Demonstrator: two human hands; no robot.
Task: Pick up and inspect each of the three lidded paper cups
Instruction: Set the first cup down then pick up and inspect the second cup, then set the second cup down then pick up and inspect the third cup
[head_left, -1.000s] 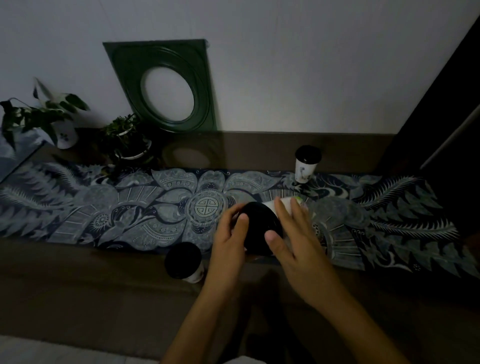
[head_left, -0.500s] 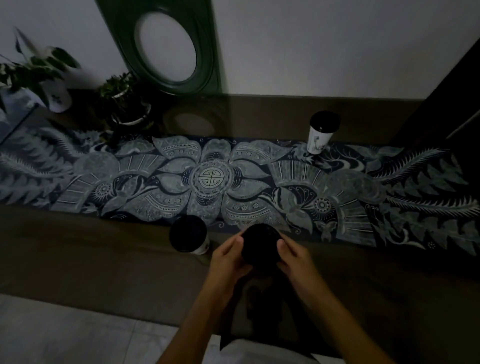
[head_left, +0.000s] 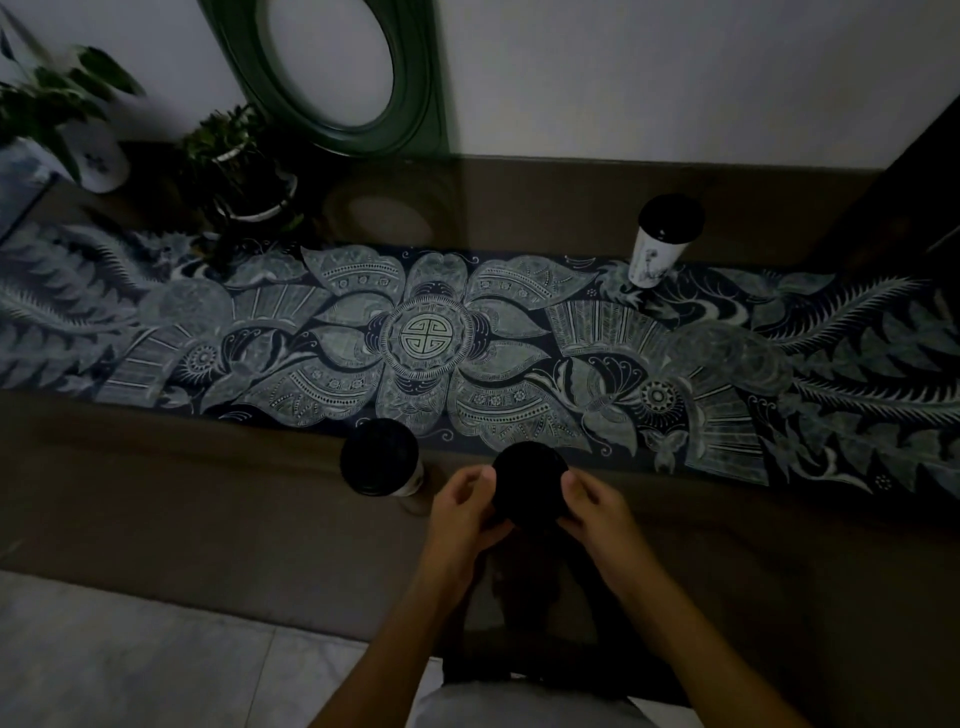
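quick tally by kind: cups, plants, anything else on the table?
Lidded paper cups: 3 — held cup between left hand and right hand, near cup, far cup
Potted plants: 2 — white-pot plant, small plant
Patterned table runner: 1
Green oval frame: 1
Total: 7

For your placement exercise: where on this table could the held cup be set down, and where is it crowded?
Free: the patterned runner between the plants and the far cup, and the brown strip right of the hands. Crowded: beside the left hand, where the near cup stands.
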